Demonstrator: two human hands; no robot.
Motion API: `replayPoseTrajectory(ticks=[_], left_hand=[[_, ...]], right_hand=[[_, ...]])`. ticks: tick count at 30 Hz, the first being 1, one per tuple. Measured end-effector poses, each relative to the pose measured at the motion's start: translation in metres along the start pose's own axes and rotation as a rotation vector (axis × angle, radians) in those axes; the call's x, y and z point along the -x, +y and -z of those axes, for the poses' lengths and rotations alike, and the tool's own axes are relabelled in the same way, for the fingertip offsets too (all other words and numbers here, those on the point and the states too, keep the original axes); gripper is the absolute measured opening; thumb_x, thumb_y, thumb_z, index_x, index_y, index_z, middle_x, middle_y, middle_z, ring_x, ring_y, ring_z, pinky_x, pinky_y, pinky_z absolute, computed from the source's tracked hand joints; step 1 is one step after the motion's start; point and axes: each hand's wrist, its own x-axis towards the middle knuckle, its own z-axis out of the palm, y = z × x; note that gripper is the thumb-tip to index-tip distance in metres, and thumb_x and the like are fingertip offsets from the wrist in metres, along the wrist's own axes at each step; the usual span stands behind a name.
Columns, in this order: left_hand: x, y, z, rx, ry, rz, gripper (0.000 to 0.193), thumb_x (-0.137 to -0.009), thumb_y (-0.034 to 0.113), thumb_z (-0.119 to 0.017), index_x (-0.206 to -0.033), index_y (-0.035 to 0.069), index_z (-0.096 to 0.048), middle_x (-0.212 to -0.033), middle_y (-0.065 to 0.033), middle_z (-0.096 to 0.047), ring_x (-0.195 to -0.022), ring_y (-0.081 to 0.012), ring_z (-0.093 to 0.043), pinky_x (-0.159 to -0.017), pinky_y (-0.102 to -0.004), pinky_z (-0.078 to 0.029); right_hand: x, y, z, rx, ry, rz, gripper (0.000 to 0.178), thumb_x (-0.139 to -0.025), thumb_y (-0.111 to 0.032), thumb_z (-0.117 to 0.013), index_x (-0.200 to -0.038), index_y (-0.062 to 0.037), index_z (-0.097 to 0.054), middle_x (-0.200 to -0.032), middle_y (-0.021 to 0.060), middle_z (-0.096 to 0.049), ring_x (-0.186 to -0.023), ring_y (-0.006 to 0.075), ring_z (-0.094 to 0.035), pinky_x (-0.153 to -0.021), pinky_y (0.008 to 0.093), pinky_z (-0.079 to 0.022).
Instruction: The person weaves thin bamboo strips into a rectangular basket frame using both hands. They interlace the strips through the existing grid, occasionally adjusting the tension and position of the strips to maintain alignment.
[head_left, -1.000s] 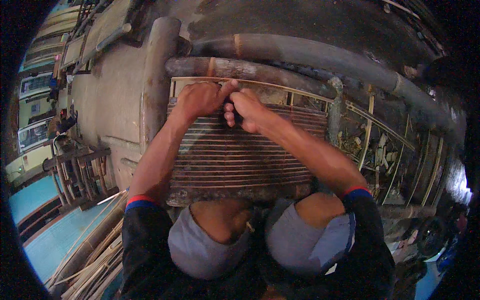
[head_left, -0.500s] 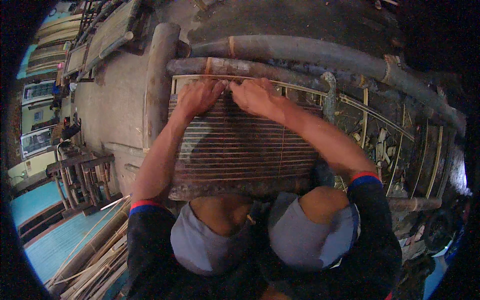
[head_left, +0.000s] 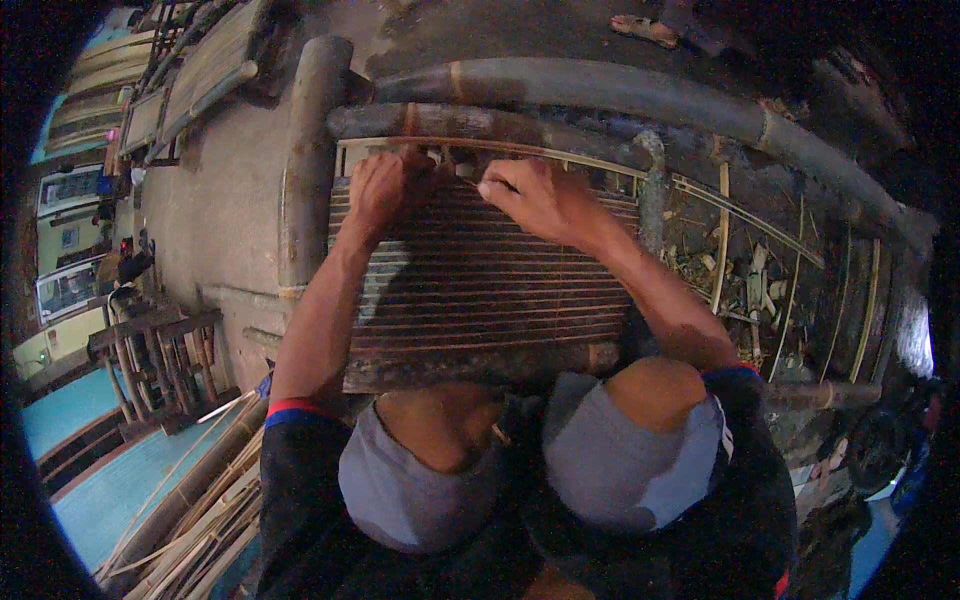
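Note:
A panel of thin slats, crossed by fine cords, lies in front of my knees. At its far side runs a pale bamboo strip. My left hand is closed at the panel's far left part, close to that strip; its fingertips are in shadow. My right hand is closed in a pinch right of the middle, just above the far slats. A thin thread-like line seems to show by its fingertips, too faint to name surely. A small gap separates the two hands.
Thick bamboo poles run beyond the panel, and an upright pole stands on its left. Loose bamboo strips lie at lower left. A slatted frame with scraps under it is on the right. A sandal-like object is at the top.
My hands, nearly touching before, are now further apart. The right hand has turned and drawn slightly back and to the right. The view has shifted a little.

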Motion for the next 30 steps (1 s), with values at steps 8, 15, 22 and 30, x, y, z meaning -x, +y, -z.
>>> replayPoseTrajectory(ticks=[8,15,22,30], left_hand=[[0.005,0.007,0.002,0.435,0.121,-0.104,0.026,-0.09,0.034,-0.067,-0.103,0.013,-0.076,-0.099,-0.0086,-0.073,-0.093,-0.0314,-0.07,-0.078,-0.0436,-0.054],[0.012,0.0,-0.002,0.106,0.18,-0.305,0.022,-0.085,0.025,-0.07,-0.103,0.012,-0.073,-0.109,-0.0055,-0.068,-0.097,-0.0284,-0.068,-0.083,-0.0441,-0.052],[0.026,0.008,0.001,0.329,0.332,-0.399,0.01,-0.082,0.01,-0.068,-0.087,0.004,-0.063,-0.104,-0.0154,-0.059,-0.097,-0.0375,-0.059,-0.085,-0.0469,-0.047],[0.075,0.057,0.003,0.377,0.309,-0.457,0.016,-0.077,0.007,-0.07,-0.092,0.008,-0.063,-0.12,-0.0156,-0.054,-0.108,-0.038,-0.052,-0.091,-0.0482,-0.043]], right_hand=[[-0.033,0.021,-0.064,-0.817,0.097,-0.452,0.026,-0.101,-0.021,-0.057,-0.088,0.0012,-0.063,-0.07,0.0041,-0.06,-0.057,0.0136,-0.061,-0.05,0.0298,-0.049],[-0.02,0.015,-0.062,-0.586,0.0,-0.343,0.027,-0.102,-0.022,-0.056,-0.092,0.0021,-0.063,-0.068,0.0034,-0.06,-0.055,0.0122,-0.059,-0.051,0.0291,-0.048],[-0.009,0.009,-0.034,-0.506,0.013,-0.426,0.032,-0.103,-0.028,-0.055,-0.097,0.0016,-0.064,-0.068,0.003,-0.061,-0.053,0.0118,-0.059,-0.05,0.0296,-0.047],[-0.016,0.03,-0.076,-0.776,-0.065,-0.346,0.033,-0.103,-0.029,-0.055,-0.097,0.001,-0.067,-0.079,0.0044,-0.061,-0.079,0.0086,-0.055,-0.07,0.0307,-0.047]])
